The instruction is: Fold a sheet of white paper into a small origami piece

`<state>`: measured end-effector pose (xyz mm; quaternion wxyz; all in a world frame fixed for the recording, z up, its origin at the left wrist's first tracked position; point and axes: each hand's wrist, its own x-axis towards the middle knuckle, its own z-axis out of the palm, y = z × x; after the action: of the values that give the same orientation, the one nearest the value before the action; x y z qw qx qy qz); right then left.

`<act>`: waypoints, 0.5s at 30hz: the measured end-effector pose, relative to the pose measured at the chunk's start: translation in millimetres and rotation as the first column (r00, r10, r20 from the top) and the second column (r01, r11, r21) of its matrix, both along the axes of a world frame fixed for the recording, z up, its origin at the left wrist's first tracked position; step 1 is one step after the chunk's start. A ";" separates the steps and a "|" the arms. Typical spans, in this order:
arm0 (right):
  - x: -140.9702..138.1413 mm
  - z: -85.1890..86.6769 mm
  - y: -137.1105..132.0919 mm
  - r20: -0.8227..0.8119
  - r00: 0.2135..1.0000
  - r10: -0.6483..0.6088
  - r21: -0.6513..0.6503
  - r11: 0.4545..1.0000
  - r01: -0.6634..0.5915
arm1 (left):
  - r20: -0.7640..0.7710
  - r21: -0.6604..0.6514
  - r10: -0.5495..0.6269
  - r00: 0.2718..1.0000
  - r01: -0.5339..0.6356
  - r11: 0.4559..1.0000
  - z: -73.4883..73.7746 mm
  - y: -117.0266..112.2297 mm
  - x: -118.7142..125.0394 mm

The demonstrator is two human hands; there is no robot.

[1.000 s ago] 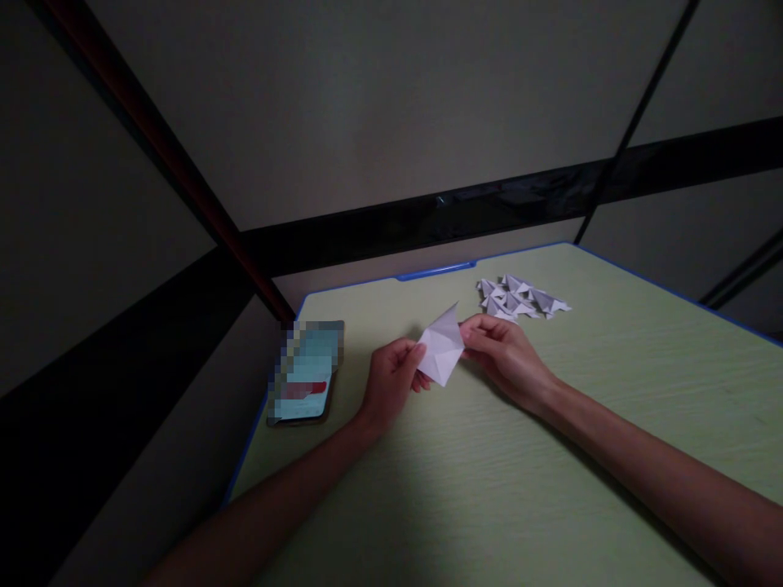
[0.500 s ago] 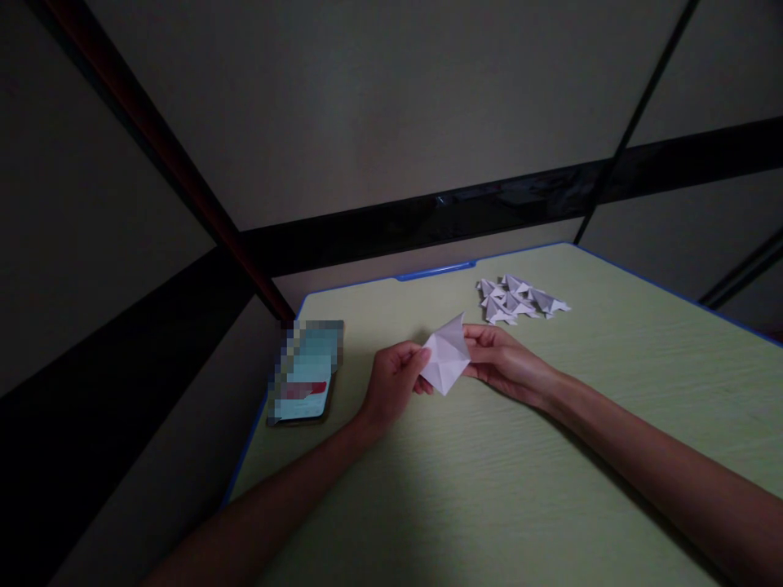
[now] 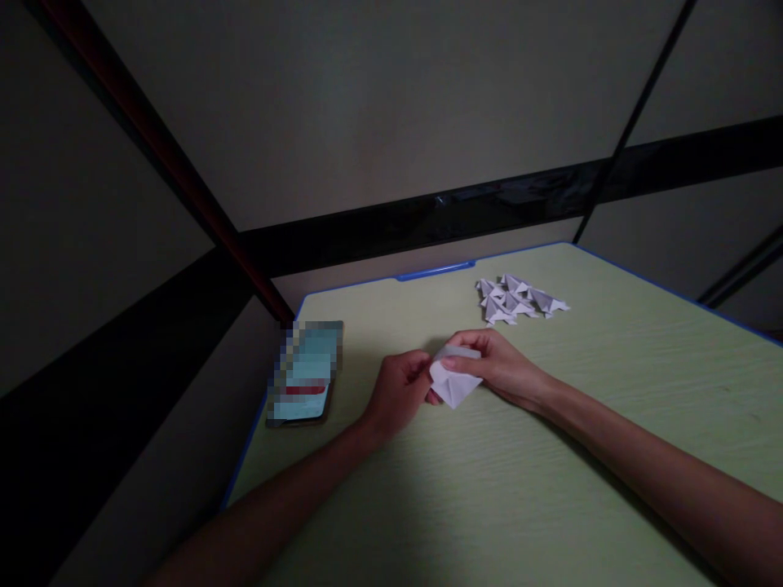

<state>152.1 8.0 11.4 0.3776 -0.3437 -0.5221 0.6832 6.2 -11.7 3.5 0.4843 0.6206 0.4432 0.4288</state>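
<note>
A small creased piece of white folding paper [image 3: 456, 386] is held between both hands, just above the green tabletop [image 3: 465, 497]. My left hand [image 3: 402, 390] pinches its left edge, the fingertips partly hidden behind the sheet. On the other side, my right hand [image 3: 498, 363] grips the upper right part, thumb across the front and fingers behind. Beyond the right hand lie several folded white paper pieces [image 3: 517, 300], grouped close together on the table.
A phone [image 3: 307, 371] with a lit, partly blurred screen lies at the table's left edge. A blue strip [image 3: 436, 271] sits at the back edge. Behind the table rise pale panels with a dark glossy band [image 3: 391, 220].
The paper has shifted slightly right and down and is tilted differently. My right thumb has come round onto its front face, while my left hand has moved a little right.
</note>
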 end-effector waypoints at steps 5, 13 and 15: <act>-3.6 -0.1 -2.7 0.055 0.989 -0.138 0.089 0.987 0.133 | 0.071 -0.031 -0.030 0.997 0.033 0.999 -0.8 1.3 -2.6; -5.7 -3.0 -0.4 0.108 0.959 -0.261 0.217 0.948 0.233 | 0.065 -0.079 0.015 0.998 -0.009 0.997 0.1 5.1 -0.7; -3.8 -1.4 -0.5 0.103 0.957 -0.273 0.306 0.924 0.230 | 0.056 -0.091 0.047 0.997 -0.042 0.995 0.6 5.7 0.4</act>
<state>148.2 7.5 9.9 0.4700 -0.3971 -0.5940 0.5183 6.5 -6.0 4.1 0.5147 0.5752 0.4615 0.4372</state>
